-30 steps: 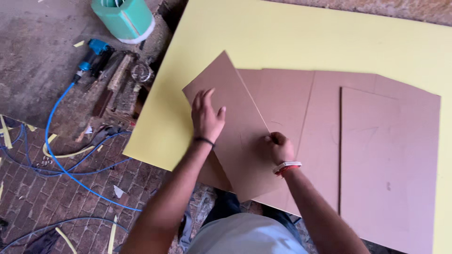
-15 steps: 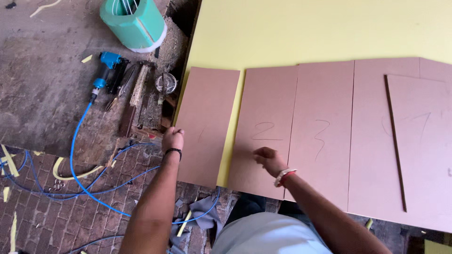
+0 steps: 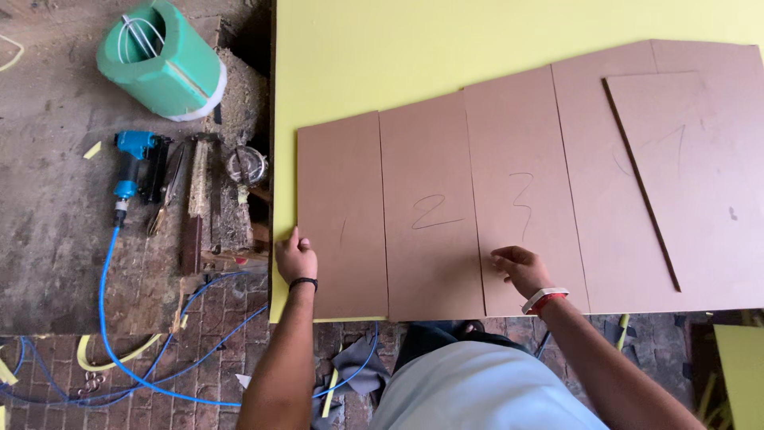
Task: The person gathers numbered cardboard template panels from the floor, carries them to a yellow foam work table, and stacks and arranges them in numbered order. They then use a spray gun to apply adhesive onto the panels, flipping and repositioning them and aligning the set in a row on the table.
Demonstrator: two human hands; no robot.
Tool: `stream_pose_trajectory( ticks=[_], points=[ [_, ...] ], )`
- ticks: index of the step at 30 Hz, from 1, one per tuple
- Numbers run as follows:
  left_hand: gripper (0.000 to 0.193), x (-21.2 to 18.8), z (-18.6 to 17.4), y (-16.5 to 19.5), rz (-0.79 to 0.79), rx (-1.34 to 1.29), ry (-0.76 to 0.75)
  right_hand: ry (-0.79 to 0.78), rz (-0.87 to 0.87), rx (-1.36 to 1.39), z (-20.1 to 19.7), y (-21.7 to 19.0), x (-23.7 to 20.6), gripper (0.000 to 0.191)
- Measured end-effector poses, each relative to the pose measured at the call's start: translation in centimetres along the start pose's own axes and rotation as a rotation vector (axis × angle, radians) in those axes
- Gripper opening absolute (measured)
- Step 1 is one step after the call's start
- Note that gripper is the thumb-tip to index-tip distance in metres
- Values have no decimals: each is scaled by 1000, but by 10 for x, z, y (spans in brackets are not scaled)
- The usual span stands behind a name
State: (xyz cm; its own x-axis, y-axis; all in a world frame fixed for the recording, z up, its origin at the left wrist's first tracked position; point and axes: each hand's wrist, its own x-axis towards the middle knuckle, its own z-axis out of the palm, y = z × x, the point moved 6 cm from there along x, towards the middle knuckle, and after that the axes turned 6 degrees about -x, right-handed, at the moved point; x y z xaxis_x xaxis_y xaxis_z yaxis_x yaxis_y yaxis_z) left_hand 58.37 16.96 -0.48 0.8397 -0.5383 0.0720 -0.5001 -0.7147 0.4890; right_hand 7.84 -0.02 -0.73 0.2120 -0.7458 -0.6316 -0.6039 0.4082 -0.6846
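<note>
Left hand (image 3: pixel 295 259): fingers loosely curled, pressing first panel's (image 3: pixel 342 215) left edge, gripping nothing.
Right hand (image 3: pixel 521 268): fingertips flat on third panel (image 3: pixel 517 183), holding nothing.
Advice: keep seams tight, bottom edges level on yellow sheet (image 3: pixel 414 56).

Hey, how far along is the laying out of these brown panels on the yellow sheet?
Four brown panels lie edge to edge on the yellow sheet. The left hand is at the leftmost panel; the right hand rests on the third panel. A fifth panel lies skewed on top, not in the row.
</note>
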Motion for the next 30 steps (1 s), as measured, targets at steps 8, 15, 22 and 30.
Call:
stream_pose_trajectory(
  ticks=[8, 15, 22, 30],
  points=[
    [57, -67, 22, 147, 317, -312, -100, 305, 45, 193, -81, 73, -20, 25],
    [47, -199, 102, 314, 788, -425, -577, 548, 138, 259, -164, 130, -81, 27],
    [59, -314, 162, 435, 928, -293, -829, 773, 207, -165, -325, 163, -106, 54],
    [104, -426, 238, 558, 746, 44, -924, 546, 13, -618, -414, 167, -4, 101]
  ],
)
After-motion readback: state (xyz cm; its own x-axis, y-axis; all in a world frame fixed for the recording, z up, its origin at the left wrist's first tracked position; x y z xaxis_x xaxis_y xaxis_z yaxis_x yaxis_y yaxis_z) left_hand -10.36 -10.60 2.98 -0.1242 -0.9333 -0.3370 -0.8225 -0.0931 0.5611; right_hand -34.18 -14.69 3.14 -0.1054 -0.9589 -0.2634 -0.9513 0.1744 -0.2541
